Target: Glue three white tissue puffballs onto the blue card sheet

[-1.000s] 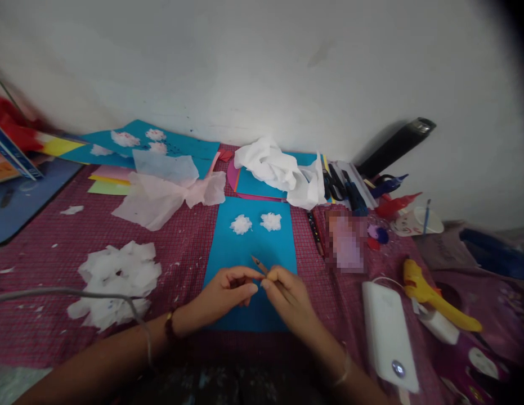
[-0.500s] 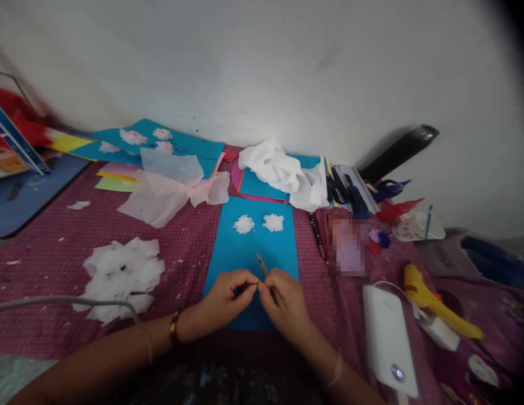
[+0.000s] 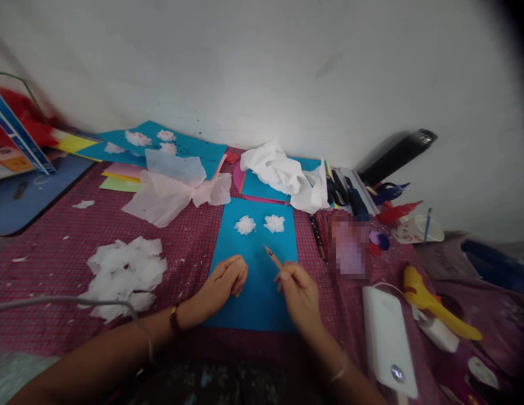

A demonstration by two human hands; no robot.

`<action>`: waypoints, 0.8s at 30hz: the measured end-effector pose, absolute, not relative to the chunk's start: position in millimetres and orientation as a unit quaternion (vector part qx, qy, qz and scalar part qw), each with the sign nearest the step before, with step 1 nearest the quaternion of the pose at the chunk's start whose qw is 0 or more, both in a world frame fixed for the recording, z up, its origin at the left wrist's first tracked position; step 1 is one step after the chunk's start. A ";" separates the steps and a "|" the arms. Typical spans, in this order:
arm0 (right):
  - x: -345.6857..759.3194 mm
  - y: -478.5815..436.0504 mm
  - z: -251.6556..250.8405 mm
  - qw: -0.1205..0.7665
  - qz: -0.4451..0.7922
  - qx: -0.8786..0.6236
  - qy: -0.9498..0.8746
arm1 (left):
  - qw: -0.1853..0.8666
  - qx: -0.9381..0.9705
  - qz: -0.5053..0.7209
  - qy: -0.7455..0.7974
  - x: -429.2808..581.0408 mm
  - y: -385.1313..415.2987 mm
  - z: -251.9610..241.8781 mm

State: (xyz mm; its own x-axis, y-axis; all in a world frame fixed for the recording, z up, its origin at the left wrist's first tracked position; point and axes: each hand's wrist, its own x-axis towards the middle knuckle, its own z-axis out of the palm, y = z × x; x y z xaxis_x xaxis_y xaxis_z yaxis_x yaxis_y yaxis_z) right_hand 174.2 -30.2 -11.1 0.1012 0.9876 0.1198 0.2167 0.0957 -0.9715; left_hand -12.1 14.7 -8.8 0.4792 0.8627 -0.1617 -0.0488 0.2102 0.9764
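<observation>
We find the right hand [image 3: 299, 292] gripping a pencil [image 3: 274, 257] between thumb and fingers, over the right part of a blue sheet [image 3: 253, 309]. The pencil slants up and to the left, its point below two white paper tufts [image 3: 245, 225]; we cannot tell whether the point touches the sheet. The left hand [image 3: 228, 277] is apart from the right, over the left part of the sheet, its fingers curled in closed — whether anything sits inside, we cannot tell.

The tufts lie side by side near the sheet's far edge, with a gap between them. Under the sheet we note a dark red checked cloth [image 3: 194, 239]. To the left lie layered white paper pieces [image 3: 126, 270], a grey cable [image 3: 54, 301] passing in front of them. Beyond are pale pink tissue [image 3: 160, 197] and, just past the sheet, crumpled white tissue [image 3: 278, 171]. A dark patterned pencil [image 3: 317, 237] lies just right of the sheet. Farther right we log a white rectangular device [image 3: 386, 332] and a yellow-bodied tool [image 3: 434, 304] — near each other.
</observation>
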 end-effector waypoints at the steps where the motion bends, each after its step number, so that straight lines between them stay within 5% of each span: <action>1: 175.8 -28.6 -11.1 0.509 0.394 -0.554 -0.528 | 0.670 0.535 0.334 0.392 -12.2 15.5 -7.6; 12: 171.0 -26.5 -13.3 0.475 0.453 -0.556 -0.510 | 0.655 0.595 0.289 0.365 -16.6 14.2 1.1; 24: 165.7 -32.0 -5.8 0.462 0.370 -0.515 -0.620 | 0.672 0.600 0.250 0.353 -13.1 8.8 -1.6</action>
